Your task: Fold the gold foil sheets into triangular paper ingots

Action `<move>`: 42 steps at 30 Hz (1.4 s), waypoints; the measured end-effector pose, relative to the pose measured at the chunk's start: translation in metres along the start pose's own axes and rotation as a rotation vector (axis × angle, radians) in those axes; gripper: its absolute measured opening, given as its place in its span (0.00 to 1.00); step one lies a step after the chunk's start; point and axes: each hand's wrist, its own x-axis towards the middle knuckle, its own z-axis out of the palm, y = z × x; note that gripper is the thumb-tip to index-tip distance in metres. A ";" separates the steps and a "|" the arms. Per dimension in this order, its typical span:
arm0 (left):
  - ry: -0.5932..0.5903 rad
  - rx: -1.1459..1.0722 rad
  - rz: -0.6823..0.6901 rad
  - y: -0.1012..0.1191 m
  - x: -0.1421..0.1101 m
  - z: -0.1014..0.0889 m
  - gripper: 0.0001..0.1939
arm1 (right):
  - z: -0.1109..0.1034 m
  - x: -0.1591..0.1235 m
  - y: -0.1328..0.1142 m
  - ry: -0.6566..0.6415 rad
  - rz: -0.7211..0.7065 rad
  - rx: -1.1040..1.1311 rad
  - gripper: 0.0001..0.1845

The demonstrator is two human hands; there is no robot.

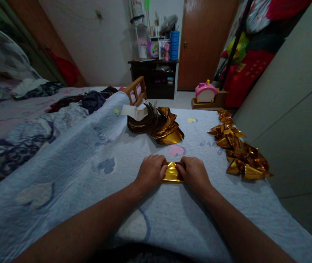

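A sheet of gold foil paper (173,173), partly folded, lies in front of me on the pale blue quilted cover (112,199). Its left end is gripped by my left hand (150,169), thumb on top and fingers curled at the far edge. My right hand (196,174) grips the right end the same way. Beyond my hands, a fanned stack of gold foil paper (167,129) spreads out, with pale paper showing at its left. To the right sits a row of folded gold paper pieces (238,149) with pointed ends.
A bed with rumpled bedding (32,128) is at the left. Behind the covered surface stand a dark cabinet (160,80), a wooden door (200,44) and a pink toy (205,92). A red suitcase (247,78) and a pale panel (295,120) border the right side.
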 end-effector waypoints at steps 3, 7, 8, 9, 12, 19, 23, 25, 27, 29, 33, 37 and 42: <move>0.104 0.020 0.036 0.001 0.000 0.000 0.15 | -0.001 0.000 -0.001 -0.007 0.005 -0.010 0.09; 0.058 -0.008 0.216 -0.002 0.002 0.002 0.09 | 0.000 0.001 0.000 -0.012 0.004 -0.016 0.10; 0.014 -0.026 0.274 -0.003 0.002 0.003 0.09 | 0.000 0.001 0.001 -0.012 0.005 -0.020 0.10; -0.026 -0.042 0.321 -0.004 0.002 0.004 0.09 | 0.001 0.001 0.001 -0.013 0.008 -0.025 0.10; -0.094 -0.058 0.369 -0.006 0.003 0.005 0.09 | 0.001 0.001 0.001 -0.016 0.014 -0.028 0.09; -0.148 -0.067 0.380 -0.003 -0.003 -0.001 0.04 | 0.001 0.000 0.001 0.044 0.092 0.079 0.10; -0.158 0.003 0.374 -0.001 -0.007 0.001 0.09 | 0.002 -0.002 0.000 0.096 0.018 0.060 0.05; -0.167 0.044 0.359 0.000 -0.009 0.002 0.10 | 0.003 -0.003 0.000 0.086 -0.084 0.039 0.01; -0.171 0.074 0.345 0.000 -0.010 0.003 0.12 | 0.004 -0.005 -0.002 0.053 -0.198 0.043 0.06; -0.173 0.091 0.337 0.000 -0.011 0.004 0.13 | 0.006 -0.006 -0.002 0.014 -0.280 0.066 0.07; -0.169 0.082 0.325 0.000 -0.011 0.006 0.13 | 0.007 -0.009 -0.005 -0.023 -0.296 0.080 0.07; -0.176 0.059 0.310 -0.001 -0.011 0.004 0.13 | 0.007 -0.015 -0.010 -0.021 -0.257 0.015 0.03; -0.271 -0.056 0.325 -0.007 -0.010 -0.008 0.13 | 0.005 -0.020 -0.014 -0.028 -0.253 -0.028 0.03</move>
